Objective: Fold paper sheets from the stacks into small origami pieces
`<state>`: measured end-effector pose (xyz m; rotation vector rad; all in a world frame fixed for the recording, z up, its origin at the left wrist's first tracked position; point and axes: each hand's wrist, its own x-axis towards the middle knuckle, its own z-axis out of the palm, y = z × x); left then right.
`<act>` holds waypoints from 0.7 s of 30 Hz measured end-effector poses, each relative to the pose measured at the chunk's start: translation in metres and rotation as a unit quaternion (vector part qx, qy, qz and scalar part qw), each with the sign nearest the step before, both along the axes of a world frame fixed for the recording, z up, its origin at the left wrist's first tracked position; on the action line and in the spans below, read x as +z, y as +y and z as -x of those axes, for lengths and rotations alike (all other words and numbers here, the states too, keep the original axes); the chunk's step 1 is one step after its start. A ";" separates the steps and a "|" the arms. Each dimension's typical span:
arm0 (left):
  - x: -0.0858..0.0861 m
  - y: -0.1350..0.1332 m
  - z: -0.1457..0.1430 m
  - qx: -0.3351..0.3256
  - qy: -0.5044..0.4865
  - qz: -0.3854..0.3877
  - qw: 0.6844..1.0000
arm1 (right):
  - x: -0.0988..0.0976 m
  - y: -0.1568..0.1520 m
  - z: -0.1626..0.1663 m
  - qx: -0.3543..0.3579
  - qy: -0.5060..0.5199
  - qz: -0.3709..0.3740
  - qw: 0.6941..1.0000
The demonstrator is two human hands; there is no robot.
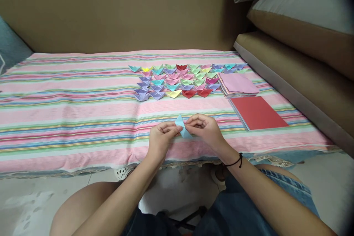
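Observation:
My left hand point(162, 137) and my right hand point(204, 129) meet over the near edge of a striped cloth point(69, 118), both pinching a small light blue folded paper point(181, 125). The paper's pointed tip sticks up between my fingers. Each hand's fingers are curled closed on it. A black band circles my right wrist. Beyond my hands lie rows of several small folded paper boats point(179, 80) in purple, pink, green, teal, yellow and red.
Right of the boats sit a pink-topped paper stack point(239, 84) and a red-topped paper stack point(258, 112). A brown sofa back rises behind the cloth, with cushions point(301, 44) at right. My knees and a pale floor are below.

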<state>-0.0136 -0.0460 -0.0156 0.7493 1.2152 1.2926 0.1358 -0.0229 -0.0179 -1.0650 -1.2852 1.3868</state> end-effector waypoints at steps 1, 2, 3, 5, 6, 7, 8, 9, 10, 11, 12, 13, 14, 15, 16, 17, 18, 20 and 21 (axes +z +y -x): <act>0.000 0.000 0.000 0.005 -0.008 -0.001 1.000 | 0.001 0.000 0.000 0.004 -0.006 -0.009 1.000; 0.000 0.000 0.000 0.010 -0.018 -0.001 1.000 | 0.001 -0.001 0.000 0.008 -0.010 -0.018 1.000; 0.000 0.001 0.001 0.015 -0.028 0.000 0.999 | 0.002 -0.002 0.000 0.013 -0.012 -0.023 1.000; -0.001 0.002 0.002 0.026 -0.045 0.002 0.999 | 0.004 -0.004 0.001 0.019 -0.008 -0.029 0.999; -0.002 0.003 0.003 0.032 -0.051 0.003 0.998 | 0.004 -0.005 0.001 0.018 -0.003 -0.031 0.999; -0.003 0.004 0.003 0.037 -0.057 0.003 0.998 | 0.004 -0.006 0.002 0.012 0.003 -0.029 1.000; -0.004 0.005 0.003 0.042 -0.064 0.003 0.997 | 0.004 -0.006 0.003 0.005 0.007 -0.023 1.000; -0.004 0.005 0.003 0.045 -0.071 0.002 0.996 | 0.003 -0.007 0.004 -0.002 0.009 -0.012 1.000; -0.004 0.005 0.003 0.045 -0.077 0.002 0.996 | 0.001 -0.007 0.005 -0.005 0.011 0.002 1.000; -0.004 0.005 0.002 0.043 -0.082 0.002 0.996 | 0.000 -0.008 0.006 -0.005 0.015 0.017 1.000; -0.004 0.005 0.002 0.039 -0.086 0.002 0.996 | -0.002 -0.008 0.007 -0.002 0.018 0.029 0.999; -0.003 0.004 0.000 0.033 -0.090 0.002 0.995 | -0.003 -0.008 0.008 -0.004 0.021 0.035 0.999; -0.002 0.003 -0.001 0.029 -0.095 0.002 0.995 | -0.004 -0.007 0.008 -0.009 0.023 0.034 0.999; -0.001 0.002 -0.002 0.026 -0.104 0.001 0.994 | -0.004 -0.007 0.008 -0.019 0.023 0.030 0.999; -0.001 0.002 -0.003 0.024 -0.114 0.001 0.993 | -0.004 -0.007 0.008 -0.031 0.020 0.023 0.999; 0.000 0.001 -0.004 0.024 -0.126 -0.002 0.992 | -0.004 -0.006 0.008 -0.041 0.017 0.015 0.999; 0.000 0.001 -0.005 0.025 -0.135 -0.007 0.990 | -0.004 -0.006 0.007 -0.049 0.016 0.007 0.999; 0.000 0.000 -0.006 0.030 -0.138 -0.019 0.990 | -0.003 -0.005 0.007 -0.051 0.026 -0.001 0.998; 0.000 0.000 -0.007 0.032 -0.130 -0.025 0.991 | -0.002 -0.005 0.007 -0.047 0.035 -0.002 0.998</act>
